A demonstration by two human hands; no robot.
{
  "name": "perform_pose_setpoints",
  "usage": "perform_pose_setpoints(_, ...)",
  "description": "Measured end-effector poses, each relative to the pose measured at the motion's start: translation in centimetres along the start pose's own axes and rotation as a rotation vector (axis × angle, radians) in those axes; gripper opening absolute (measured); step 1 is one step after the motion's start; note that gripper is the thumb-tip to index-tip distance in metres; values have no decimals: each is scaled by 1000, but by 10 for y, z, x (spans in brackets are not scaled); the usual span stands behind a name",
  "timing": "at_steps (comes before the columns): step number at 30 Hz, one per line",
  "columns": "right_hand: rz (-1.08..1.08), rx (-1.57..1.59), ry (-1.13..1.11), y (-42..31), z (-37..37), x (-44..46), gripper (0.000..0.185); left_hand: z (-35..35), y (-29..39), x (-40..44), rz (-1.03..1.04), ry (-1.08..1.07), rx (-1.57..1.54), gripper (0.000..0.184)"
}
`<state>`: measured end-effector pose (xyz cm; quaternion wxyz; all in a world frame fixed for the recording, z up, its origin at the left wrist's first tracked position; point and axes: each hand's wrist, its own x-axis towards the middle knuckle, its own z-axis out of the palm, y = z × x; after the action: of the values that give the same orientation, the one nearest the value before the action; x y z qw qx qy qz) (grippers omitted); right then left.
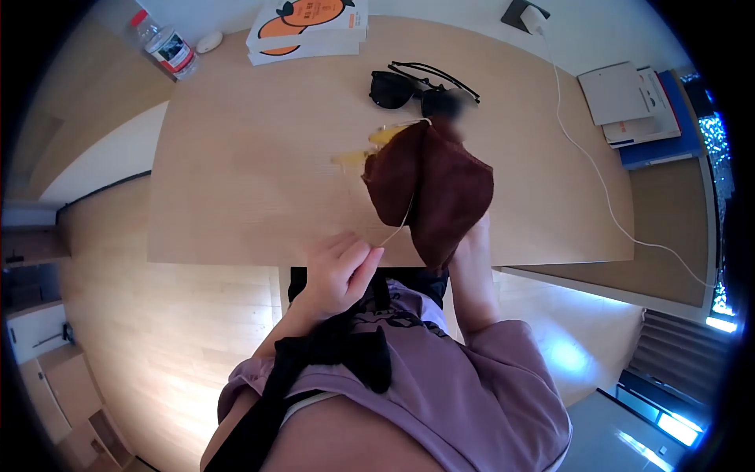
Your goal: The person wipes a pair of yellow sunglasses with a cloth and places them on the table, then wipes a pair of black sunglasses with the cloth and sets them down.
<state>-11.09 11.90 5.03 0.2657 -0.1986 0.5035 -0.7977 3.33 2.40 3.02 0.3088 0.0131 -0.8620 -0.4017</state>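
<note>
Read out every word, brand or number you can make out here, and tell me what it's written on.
No text reads clearly enough to quote.
White packaging with orange pictures: dark print, too small and blurred.
Bottle: printed label, too small.
Shirt: dark lettering, partly hidden by folds, unreadable.
Booklet at the right: faint print, too small.
Brown cloth: no lettering visible.

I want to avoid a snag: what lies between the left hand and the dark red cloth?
In the head view, a thin pale string spans the gap from the left hand to the dark red cloth, above the tabletop.
</note>
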Motion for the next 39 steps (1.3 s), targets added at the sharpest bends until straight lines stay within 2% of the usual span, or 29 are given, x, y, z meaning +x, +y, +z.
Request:
perform_pose_setpoints(1, -78, -407, 5, -5, 3, 0, 34, 0, -1, 0, -15, -5, -27, 23)
perform_pose_setpoints(4, 68, -352, 88, 3, 12, -13, 35, 4, -5, 3, -106, 49, -8, 22)
perform_pose_setpoints(6, 259, 532, -28, 26, 10, -30, 31, -1, -3, 9, -112, 87, -10, 22)
perform_pose_setpoints(7, 359, 548, -12, 38, 16, -31, 35, -2, -2, 11, -117, 119, -16, 22)
perform_pose_setpoints(10, 265, 398, -85, 22, 13, -33, 35, 0, -3, 14, -74, 124, -47, 21)
perform_pose_setpoints(12, 249, 644, -133, 17, 7, -27, 36, 1, -3, 14, -32, 133, -65, 22)
perform_pose_setpoints(13, 245, 644, -130, 12, 4, -17, 36, 0, -4, 12, 30, 80, -37, 22)
perform_pose_setpoints(15, 147, 773, 43, 2, 0, 4, 32, 3, -4, 8, 96, 28, -9, 22)
perform_pose_setpoints(16, 113, 815, 99, 0, -1, 9, 31, 6, -1, 4, 12, 8, -67, 22)
perform_pose_setpoints(17, 158, 725, 40, -1, -1, 10, 29, 8, 0, 3, -72, -10, -123, 22)
perform_pose_setpoints(19, 208, 635, -21, 4, 1, 7, 27, 7, 0, 2, -80, 9, -106, 20)
perform_pose_setpoints(21, -83, -80, -101, 20, 4, -14, 28, 8, -4, 3, -124, 37, -154, 16)
perform_pose_setpoints(23, -227, -437, -144, 26, 12, -28, 29, 6, -4, 6, -163, 71, -172, 14)
perform_pose_setpoints(25, -70, 53, -102, 26, 20, -34, 36, 5, -6, 8, -197, 96, -193, 12)
perform_pose_setpoints(27, -101, 95, -118, 21, 23, -32, 37, 5, -8, 7, -36, 168, -51, 10)
perform_pose_setpoints(29, -136, 141, -133, 15, 26, -27, 38, 6, -4, 9, -80, 149, -115, 9)
perform_pose_setpoints(31, -43, 208, -149, 5, 22, -19, 38, 6, -1, 14, -121, 134, -182, 8)
perform_pose_setpoints(32, -132, 113, -225, 6, 17, -15, 37, 5, 0, 17, -66, 124, -143, 9)
perform_pose_setpoints(33, -132, 110, -230, 10, 15, -13, 37, 4, 0, 18, -11, 117, -105, 11)
perform_pose_setpoints(35, -137, 315, -88, 13, 11, -5, 34, 11, -9, 8, 35, 53, -60, 13)
perform_pose_setpoints(37, -112, -97, 11, -6, 8, 5, 33, 12, -8, 2, 79, -19, -16, 16)
perform_pose_setpoints(38, -108, -193, 16, -8, 10, 8, 32, 10, -4, 1, 7, -19, -108, 16)
perform_pose_setpoints(39, -86, -74, -22, -6, 10, 9, 32, 9, -2, 1, -66, -18, -202, 18)
